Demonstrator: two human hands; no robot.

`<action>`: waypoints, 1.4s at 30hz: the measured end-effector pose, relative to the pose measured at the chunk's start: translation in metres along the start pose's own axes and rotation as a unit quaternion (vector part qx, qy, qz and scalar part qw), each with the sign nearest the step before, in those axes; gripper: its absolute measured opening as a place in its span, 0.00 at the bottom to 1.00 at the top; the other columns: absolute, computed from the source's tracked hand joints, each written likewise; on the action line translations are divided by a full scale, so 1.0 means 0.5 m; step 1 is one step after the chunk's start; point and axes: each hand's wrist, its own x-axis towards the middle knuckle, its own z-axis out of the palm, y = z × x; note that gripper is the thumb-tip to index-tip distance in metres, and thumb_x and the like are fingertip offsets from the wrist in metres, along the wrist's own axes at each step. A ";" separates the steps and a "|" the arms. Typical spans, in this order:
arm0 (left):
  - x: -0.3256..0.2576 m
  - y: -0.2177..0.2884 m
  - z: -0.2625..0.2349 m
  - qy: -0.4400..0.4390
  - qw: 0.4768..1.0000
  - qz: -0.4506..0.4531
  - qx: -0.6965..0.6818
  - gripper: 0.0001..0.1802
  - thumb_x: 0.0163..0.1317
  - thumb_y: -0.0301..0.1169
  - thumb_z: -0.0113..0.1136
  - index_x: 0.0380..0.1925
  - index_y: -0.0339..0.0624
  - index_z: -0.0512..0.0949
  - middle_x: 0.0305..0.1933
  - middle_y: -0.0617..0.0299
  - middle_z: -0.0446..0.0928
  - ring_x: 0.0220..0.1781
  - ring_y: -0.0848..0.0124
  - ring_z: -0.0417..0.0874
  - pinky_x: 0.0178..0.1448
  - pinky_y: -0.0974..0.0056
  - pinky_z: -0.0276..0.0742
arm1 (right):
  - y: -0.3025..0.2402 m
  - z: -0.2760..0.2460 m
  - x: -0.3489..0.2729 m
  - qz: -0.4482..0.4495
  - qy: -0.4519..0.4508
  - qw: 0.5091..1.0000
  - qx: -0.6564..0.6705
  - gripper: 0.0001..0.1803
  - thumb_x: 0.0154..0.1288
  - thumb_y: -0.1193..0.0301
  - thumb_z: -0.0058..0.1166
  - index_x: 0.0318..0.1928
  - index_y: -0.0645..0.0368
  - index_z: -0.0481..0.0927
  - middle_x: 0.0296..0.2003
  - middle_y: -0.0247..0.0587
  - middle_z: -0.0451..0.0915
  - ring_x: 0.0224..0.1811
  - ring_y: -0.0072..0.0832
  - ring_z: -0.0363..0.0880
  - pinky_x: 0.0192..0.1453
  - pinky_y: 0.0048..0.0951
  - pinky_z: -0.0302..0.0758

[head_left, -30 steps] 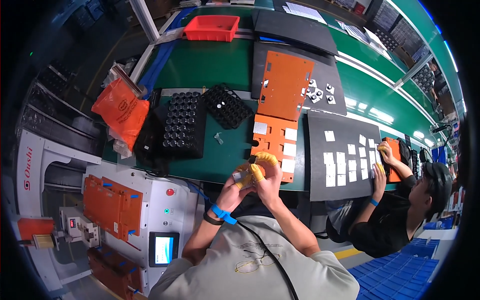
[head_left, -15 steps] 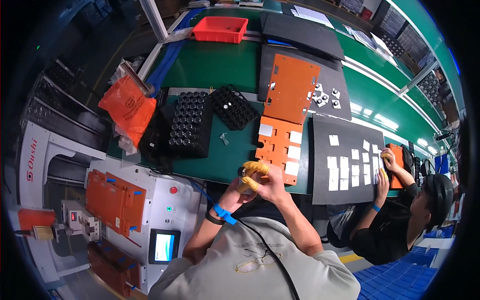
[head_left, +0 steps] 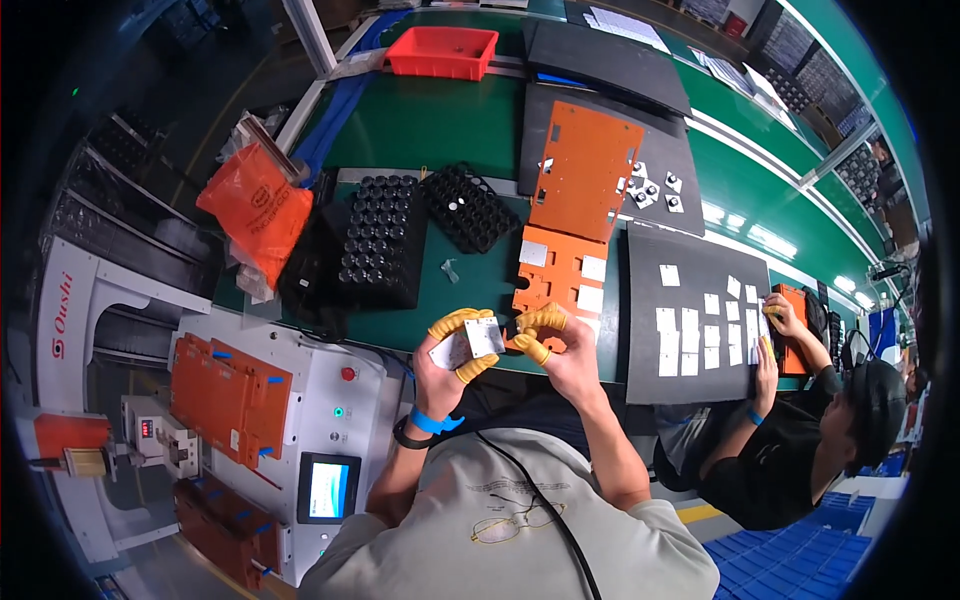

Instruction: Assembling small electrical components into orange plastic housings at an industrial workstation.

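My left hand (head_left: pixel 440 352), in yellow finger covers and a blue wrist strap, is closed on small white square plates (head_left: pixel 485 338), one over another. Beside them my right hand (head_left: pixel 562 350), also in yellow finger covers, pinches a small black part (head_left: pixel 512 327) by the plates' edge; its exact kind is too small to tell. Just beyond both hands lies an orange fixture (head_left: pixel 535 287), with white square plates in some of its recesses. Its orange lid panel (head_left: pixel 587 170) lies opened away from me.
Left of the fixture stand a black tray of round black parts (head_left: pixel 380 230) and an empty-celled black tray (head_left: pixel 470 212). A grey mat (head_left: pixel 650 370) at right bears rows of white plates. A co-worker's hands (head_left: pixel 768 365) work there. A machine (head_left: pixel 350 400) stands at my left.
My hands have moved apart from each other, and the white plates now show in the left. A small black part shows at my right fingertips.
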 end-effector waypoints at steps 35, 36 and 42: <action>-0.005 -0.011 0.016 -0.026 0.982 0.025 0.186 0.30 0.51 0.23 0.77 0.55 0.34 0.77 0.57 0.53 0.82 0.56 0.67 0.83 0.58 0.62 0.81 | 0.000 -0.019 0.007 0.008 -0.050 0.990 -0.128 0.13 0.57 0.73 0.71 0.39 0.69 0.84 0.30 0.42 0.84 0.30 0.24 0.76 0.36 0.32 0.75; -0.005 -0.006 0.018 -0.026 0.991 -0.006 0.128 0.31 0.51 0.22 0.77 0.56 0.33 0.76 0.57 0.52 0.82 0.56 0.66 0.83 0.59 0.62 0.80 | -0.002 -0.020 0.007 -0.038 -0.059 0.987 -0.144 0.13 0.58 0.74 0.71 0.39 0.70 0.84 0.30 0.42 0.83 0.30 0.24 0.76 0.36 0.32 0.74; -0.012 -0.018 0.025 -0.030 0.985 0.044 0.163 0.27 0.54 0.22 0.75 0.56 0.35 0.78 0.60 0.55 0.81 0.55 0.69 0.84 0.51 0.67 0.82 | -0.016 -0.011 -0.005 0.072 -0.031 0.992 -0.101 0.12 0.58 0.74 0.70 0.39 0.69 0.84 0.32 0.41 0.83 0.31 0.23 0.75 0.37 0.31 0.75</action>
